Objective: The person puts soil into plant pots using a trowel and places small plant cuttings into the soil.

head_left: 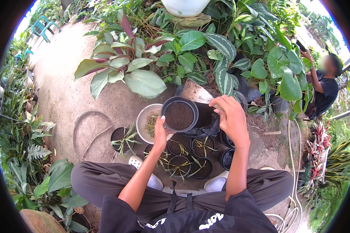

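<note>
My left hand (pixel 160 134) grips the side of a round black plant pot (pixel 179 115) filled with dark soil, thumb on its rim. To its right my right hand (pixel 230 118) hangs beside a black plastic bag (pixel 207 128), fingers curled together; whether anything is pinched in them is too small to make out. Behind the pot, partly covered by it, sits a white basin (pixel 142 128) with dry, grassy plant bits. Below stand several black pots with small narrow-leaved seedlings (pixel 179 165), and another such pot (pixel 123 139) is at the left.
An empty-looking black pot (pixel 228 158) stands by my right foot. Dense leafy plants (pixel 140 73) line the far side. A hose (pixel 295 163) runs along the right. A coil (pixel 93 134) lies on the ground at left. Another person (pixel 323 85) is at far right.
</note>
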Tool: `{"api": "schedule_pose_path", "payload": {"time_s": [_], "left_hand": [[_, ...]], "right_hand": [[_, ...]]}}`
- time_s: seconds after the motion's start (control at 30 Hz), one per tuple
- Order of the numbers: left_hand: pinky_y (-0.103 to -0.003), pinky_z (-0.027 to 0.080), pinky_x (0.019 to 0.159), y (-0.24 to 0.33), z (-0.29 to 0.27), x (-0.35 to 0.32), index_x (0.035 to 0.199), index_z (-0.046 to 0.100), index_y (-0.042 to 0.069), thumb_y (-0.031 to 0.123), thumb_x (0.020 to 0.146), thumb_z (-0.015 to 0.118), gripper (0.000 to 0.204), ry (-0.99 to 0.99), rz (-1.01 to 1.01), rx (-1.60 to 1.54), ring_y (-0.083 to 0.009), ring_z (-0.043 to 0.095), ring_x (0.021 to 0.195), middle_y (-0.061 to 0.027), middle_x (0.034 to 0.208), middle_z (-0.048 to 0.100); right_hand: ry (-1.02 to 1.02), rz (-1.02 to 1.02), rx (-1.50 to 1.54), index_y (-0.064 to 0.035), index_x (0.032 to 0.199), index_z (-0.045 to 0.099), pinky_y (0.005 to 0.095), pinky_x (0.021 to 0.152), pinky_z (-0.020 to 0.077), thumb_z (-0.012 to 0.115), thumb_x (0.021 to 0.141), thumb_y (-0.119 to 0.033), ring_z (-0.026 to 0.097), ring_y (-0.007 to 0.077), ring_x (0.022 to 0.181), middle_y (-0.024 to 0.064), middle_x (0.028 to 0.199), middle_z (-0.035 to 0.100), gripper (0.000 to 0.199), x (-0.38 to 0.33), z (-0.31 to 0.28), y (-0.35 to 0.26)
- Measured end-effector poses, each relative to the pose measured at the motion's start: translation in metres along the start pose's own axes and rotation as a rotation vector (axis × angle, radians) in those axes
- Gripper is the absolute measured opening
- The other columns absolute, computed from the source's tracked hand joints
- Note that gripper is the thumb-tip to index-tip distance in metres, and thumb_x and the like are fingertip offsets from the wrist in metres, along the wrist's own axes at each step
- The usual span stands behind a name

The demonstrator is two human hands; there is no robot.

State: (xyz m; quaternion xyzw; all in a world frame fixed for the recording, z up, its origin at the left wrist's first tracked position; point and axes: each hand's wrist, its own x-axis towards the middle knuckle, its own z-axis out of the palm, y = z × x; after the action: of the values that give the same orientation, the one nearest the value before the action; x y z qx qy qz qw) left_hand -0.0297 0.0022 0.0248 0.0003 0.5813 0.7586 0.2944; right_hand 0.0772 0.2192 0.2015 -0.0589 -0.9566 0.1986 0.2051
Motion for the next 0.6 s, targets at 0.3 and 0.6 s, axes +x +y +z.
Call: {"api": "schedule_pose_path", "payload": {"time_s": [0.3, 0.6], "left_hand": [[-0.045, 0.059, 0.089, -0.006, -0.004, 0.004, 0.142, 0.042, -0.002, 0.052, 0.102, 0.042, 0.067, 0.022, -0.008, -0.001, -0.0341, 0.069, 0.110, -0.0207, 0.130, 0.062], [-0.039, 0.055, 0.092, 0.003, 0.004, -0.006, 0.159, 0.024, -0.003, 0.050, 0.102, 0.045, 0.082, 0.037, 0.003, 0.091, -0.0283, 0.067, 0.112, -0.0195, 0.139, 0.056]], "right_hand": [[-0.113, 0.037, -0.048, -0.0128, 0.104, 0.066, 0.0437, 0.077, 0.0456, 0.067, 0.083, 0.003, 0.061, 0.0304, 0.092, 0.0064, 0.095, 0.063, 0.027, -0.003, -0.003, -0.003], [-0.566, 0.338, 0.163, -0.0108, 0.100, 0.074, 0.0465, 0.084, 0.0510, 0.067, 0.081, -0.003, 0.068, 0.0370, 0.095, 0.0166, 0.093, 0.071, 0.022, -0.013, 0.012, -0.009]]}}
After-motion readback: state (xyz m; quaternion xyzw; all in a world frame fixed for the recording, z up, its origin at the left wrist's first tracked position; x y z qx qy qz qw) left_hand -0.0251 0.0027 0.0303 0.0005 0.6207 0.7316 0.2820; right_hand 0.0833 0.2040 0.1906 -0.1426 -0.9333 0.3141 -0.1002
